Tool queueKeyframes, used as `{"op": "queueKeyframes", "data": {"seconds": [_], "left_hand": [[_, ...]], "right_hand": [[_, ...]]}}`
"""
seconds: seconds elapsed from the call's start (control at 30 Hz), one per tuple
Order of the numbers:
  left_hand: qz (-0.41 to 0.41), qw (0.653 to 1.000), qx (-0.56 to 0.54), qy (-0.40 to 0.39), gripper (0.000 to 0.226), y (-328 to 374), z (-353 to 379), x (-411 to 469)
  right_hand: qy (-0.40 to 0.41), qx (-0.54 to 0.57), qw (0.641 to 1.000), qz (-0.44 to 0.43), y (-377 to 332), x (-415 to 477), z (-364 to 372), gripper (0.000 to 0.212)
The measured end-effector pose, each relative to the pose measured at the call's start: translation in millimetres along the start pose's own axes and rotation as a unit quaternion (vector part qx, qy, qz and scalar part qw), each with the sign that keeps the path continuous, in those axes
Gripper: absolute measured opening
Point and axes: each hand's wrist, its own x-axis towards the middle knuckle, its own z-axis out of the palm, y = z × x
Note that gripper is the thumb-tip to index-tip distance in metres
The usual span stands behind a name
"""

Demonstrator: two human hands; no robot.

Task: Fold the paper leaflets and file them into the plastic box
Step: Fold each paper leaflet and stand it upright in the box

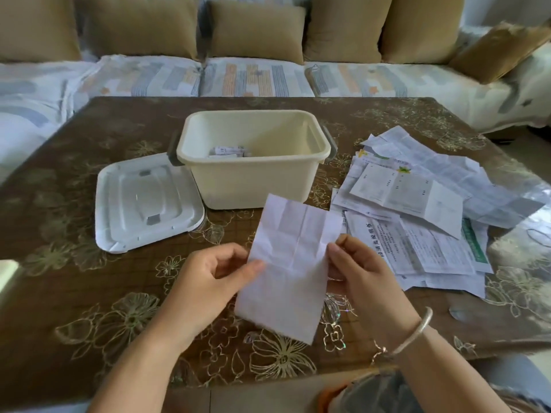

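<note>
Leaflet in hand (286,263): one white sheet, heavily creased, printed side not readable. It is held up over the table (74,293), near the middle of the near edge, slightly tilted, with its top edge toward the plastic box (253,186) and its lowest corner pointing at the near edge.

Left hand (202,284): thumb and curled fingers pinch the sheet's left edge at about mid-height. Right hand (366,281): thumb and fingers pinch the right edge, a little higher than the left grip. The sheet spans the gap between the two hands, and parts of it extend both above and below the grips. The lower half hangs free; I cannot tell whether it touches the table. A bracelet (417,332) sits on the right wrist.

Plastic box: cream, open, upright, at the table's centre, just beyond the sheet's top edge. A few small folded leaflets (229,152) lie on its floor by the near wall. Grey latches show at both ends.

Lid (149,201): white, flat on the table, touching or just beside the box's left end.

Loose leaflets (417,222): an unfolded, overlapping pile toward the right edge of the table, right of the box, reaching down beside the right hand.

Beyond the far edge: a sofa (253,79) with a patterned cover and tan cushions (256,28).
</note>
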Motion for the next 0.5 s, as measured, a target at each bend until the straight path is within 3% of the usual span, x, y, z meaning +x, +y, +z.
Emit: {"op": "queueKeyframes", "data": {"seconds": [0.07, 0.13, 0.23, 0.33, 0.4, 0.5], "left_hand": [[-0.026, 0.998, -0.016, 0.049, 0.008, -4, 2, -3], [-0.067, 0.993, -0.042, 0.090, 0.006, -12, 4, -3], [-0.113, 0.981, -0.071, 0.140, 0.010, -24, 7, -4], [-0.128, 0.973, -0.077, 0.177, 0.011, -32, 10, -6], [-0.127, 0.973, -0.047, 0.186, 0.017, -34, 11, -9], [-0.086, 0.975, 0.074, 0.193, 0.027, -39, 7, -16]], "right_hand": [[0.008, -0.036, 0.999, -0.035, 4, 3, -1, 0.023], [-0.015, -0.132, 0.984, -0.121, 12, 4, -7, 0.044], [-0.079, -0.318, 0.910, -0.253, 28, 1, -15, 0.071], [-0.123, -0.513, 0.782, -0.333, 41, 2, -21, 0.060], [-0.136, -0.548, 0.751, -0.342, 46, 2, -20, 0.049], [-0.128, -0.551, 0.744, -0.356, 52, 0, -16, 0.034]]}}
